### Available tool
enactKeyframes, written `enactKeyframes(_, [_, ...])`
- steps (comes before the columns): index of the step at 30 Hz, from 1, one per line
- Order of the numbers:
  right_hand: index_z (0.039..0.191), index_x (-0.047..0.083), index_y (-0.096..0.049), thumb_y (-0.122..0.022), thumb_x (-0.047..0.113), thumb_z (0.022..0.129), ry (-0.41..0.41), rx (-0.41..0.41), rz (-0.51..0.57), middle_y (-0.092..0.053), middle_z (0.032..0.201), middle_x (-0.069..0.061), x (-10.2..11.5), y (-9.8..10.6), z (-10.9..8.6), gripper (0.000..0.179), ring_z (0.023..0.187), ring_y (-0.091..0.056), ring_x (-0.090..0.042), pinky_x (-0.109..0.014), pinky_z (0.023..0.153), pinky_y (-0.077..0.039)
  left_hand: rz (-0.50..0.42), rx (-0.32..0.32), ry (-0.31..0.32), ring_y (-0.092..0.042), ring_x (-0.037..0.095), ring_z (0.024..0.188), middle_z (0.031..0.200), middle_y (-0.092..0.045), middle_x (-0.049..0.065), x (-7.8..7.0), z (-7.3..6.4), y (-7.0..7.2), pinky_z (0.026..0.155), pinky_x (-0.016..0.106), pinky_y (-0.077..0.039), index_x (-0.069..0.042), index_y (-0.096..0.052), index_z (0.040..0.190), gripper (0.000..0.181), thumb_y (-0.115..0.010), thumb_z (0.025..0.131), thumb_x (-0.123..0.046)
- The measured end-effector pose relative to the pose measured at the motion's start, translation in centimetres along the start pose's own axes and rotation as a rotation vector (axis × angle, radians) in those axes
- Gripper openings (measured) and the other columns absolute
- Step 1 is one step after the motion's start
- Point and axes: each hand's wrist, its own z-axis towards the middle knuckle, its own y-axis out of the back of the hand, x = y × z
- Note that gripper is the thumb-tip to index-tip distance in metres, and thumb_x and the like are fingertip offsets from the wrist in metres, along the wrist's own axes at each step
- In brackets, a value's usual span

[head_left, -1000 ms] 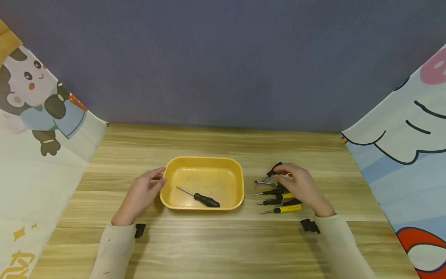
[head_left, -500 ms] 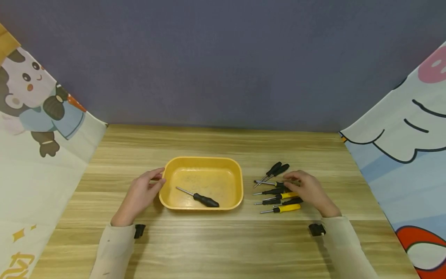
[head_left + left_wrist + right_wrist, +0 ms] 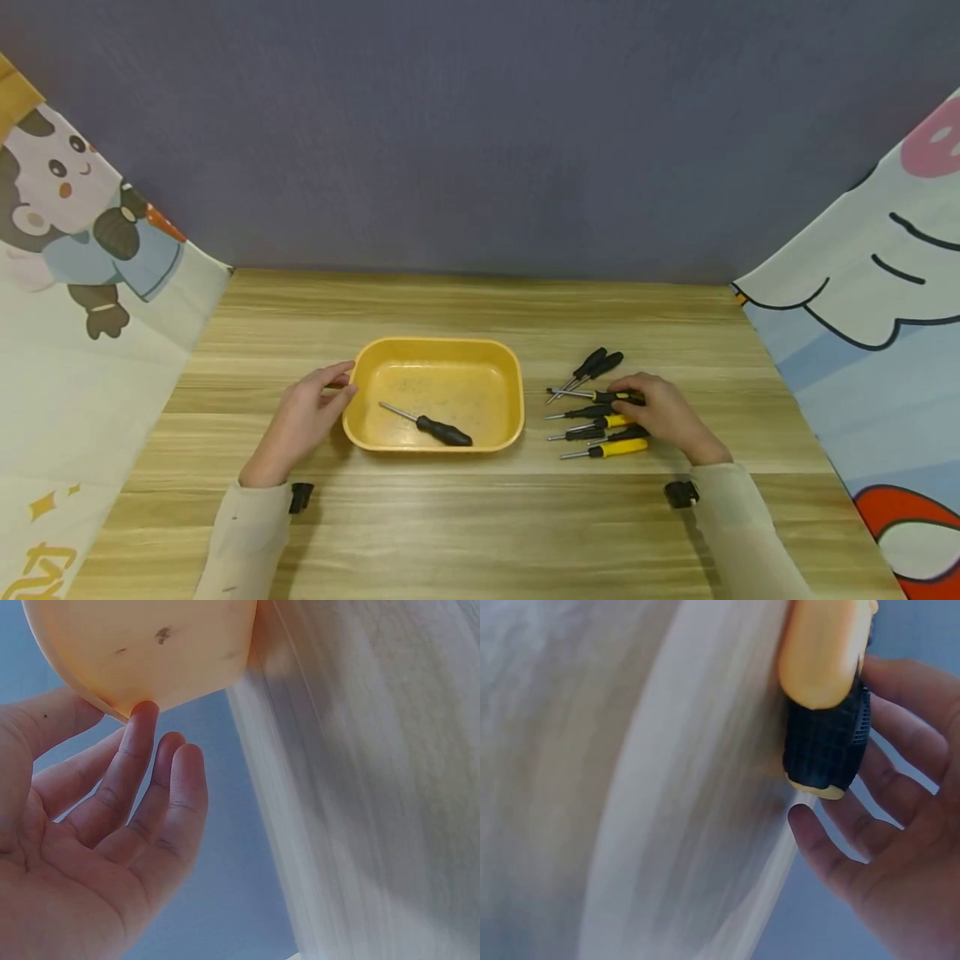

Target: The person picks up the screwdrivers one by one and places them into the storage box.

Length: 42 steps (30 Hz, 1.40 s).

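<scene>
My left hand [image 3: 303, 421] holds the left rim of a yellow tray [image 3: 513, 367]. In the left wrist view the thumb passes behind the rim and a fingertip rests on the outer wall. Inside the tray lies one screwdriver [image 3: 445, 431] with a black handle. On the right, my right hand [image 3: 663, 414] pinches the handle of a black-and-yellow screwdriver [image 3: 604, 397], whose shaft points left on the table. The right wrist view shows that ridged black handle [image 3: 826, 742] against the fingers, with a yellow handle end [image 3: 821, 656] above it.
Two black-handled screwdrivers [image 3: 590, 362] lie crossed behind the right hand. Several more black or yellow screwdrivers [image 3: 622, 448] lie in front, partly under the hand. The wood-grain table [image 3: 480, 525] meets a grey-blue partition [image 3: 480, 150] at the back and printed panels at both sides.
My right hand has moved from the two rear black screwdrivers toward me and right, then down onto the black-and-yellow handle, closing on it. The left hand and tray stay in place.
</scene>
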Motion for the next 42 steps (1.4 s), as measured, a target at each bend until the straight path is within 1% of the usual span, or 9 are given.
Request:
enactKeyframes(10, [0.114,0.001,-0.072,-0.070,0.003,0.093,0.073,-0.003,-0.075,-0.069,0.108,-0.011,-0.1,-0.1,0.2,0.021,0.100,-0.063,-0.034,-0.056,0.089,-0.052,0.002,0.005,0.010,-0.066,0.036,0.104,0.121,-0.064,0.022,-0.1,0.0,0.1,0.086,0.046,-0.060,0.001,-0.054,0.141,0.043,-0.062,0.101,-0.014])
enactKeyframes(14, [0.114,0.003,-0.071,-0.069,0.005,0.094,0.077,-0.017,-0.104,-0.068,0.108,-0.010,0.1,-0.1,0.1,0.020,0.100,-0.061,-0.034,-0.056,0.088,-0.051,0.006,0.005,0.004,-0.065,0.036,0.105,0.121,-0.064,0.022,0.1,0.0,0.0,0.087,0.047,-0.059,0.002,-0.055,0.140,0.043,-0.062,0.101,-0.014])
enactKeyframes(18, [0.116,0.004,-0.071,-0.068,0.008,0.096,0.090,-0.038,-0.107,-0.067,0.111,-0.010,1.0,0.3,0.2,0.020,0.103,-0.059,-0.036,-0.057,0.089,-0.050,0.004,0.008,0.004,-0.065,0.036,0.105,0.121,-0.064,0.022,0.1,0.0,0.0,0.087,0.047,-0.059,0.002,-0.054,0.141,0.043,-0.062,0.102,-0.015])
enactKeyframes(23, [0.119,0.004,-0.069,-0.068,0.012,0.097,0.134,-0.049,-0.117,-0.066,0.116,-0.013,3.1,1.2,0.8,0.023,0.108,-0.057,-0.037,-0.059,0.090,-0.050,0.008,0.002,-0.001,-0.065,0.036,0.105,0.121,-0.064,0.022,0.0,-0.1,0.0,0.087,0.047,-0.059,0.002,-0.054,0.140,0.043,-0.062,0.101,-0.013])
enactKeyframes(26, [0.119,0.005,-0.069,-0.070,0.012,0.096,0.162,-0.048,-0.120,-0.065,0.117,-0.011,4.6,1.6,1.3,0.024,0.109,-0.057,-0.035,-0.058,0.090,-0.050,0.007,-0.001,-0.005,-0.065,0.036,0.105,0.120,-0.064,0.022,0.0,-0.1,0.0,0.087,0.047,-0.059,0.003,-0.054,0.140,0.042,-0.062,0.101,-0.012])
enactKeyframes(31, [0.119,0.006,-0.069,-0.071,0.015,0.096,0.196,-0.048,-0.135,-0.065,0.118,-0.007,7.3,2.0,2.5,0.025,0.111,-0.057,-0.031,-0.056,0.096,-0.048,0.004,0.000,-0.006,-0.065,0.036,0.104,0.120,-0.064,0.022,-0.1,-0.2,0.0,0.086,0.046,-0.059,0.003,-0.054,0.140,0.042,-0.062,0.101,-0.012])
enactKeyframes(36, [0.118,0.005,-0.069,-0.071,0.017,0.096,0.257,-0.055,-0.151,-0.065,0.117,-0.007,10.0,1.9,3.9,0.026,0.113,-0.056,-0.032,-0.057,0.099,-0.046,0.001,0.000,-0.006,-0.066,0.036,0.103,0.119,-0.064,0.023,-0.2,-0.2,0.1,0.085,0.046,-0.060,0.003,-0.054,0.140,0.042,-0.062,0.101,-0.011])
enactKeyframes(39, [0.118,0.005,-0.070,-0.071,0.018,0.096,0.305,-0.055,-0.149,-0.066,0.116,-0.007,11.6,1.6,4.9,0.025,0.112,-0.058,-0.031,-0.055,0.099,-0.047,0.001,-0.002,-0.006,-0.066,0.036,0.102,0.119,-0.064,0.023,-0.2,-0.3,0.1,0.085,0.046,-0.060,0.004,-0.054,0.140,0.042,-0.062,0.101,-0.011])
enactKeyframes(42, [0.117,0.005,-0.070,-0.072,0.017,0.095,0.347,-0.045,-0.145,-0.067,0.113,-0.006,13.3,1.1,6.1,0.025,0.106,-0.061,-0.027,-0.050,0.096,-0.050,0.002,-0.005,-0.007,-0.066,0.036,0.101,0.118,-0.064,0.023,-0.2,-0.3,0.1,0.084,0.046,-0.060,0.004,-0.054,0.140,0.042,-0.062,0.101,-0.010])
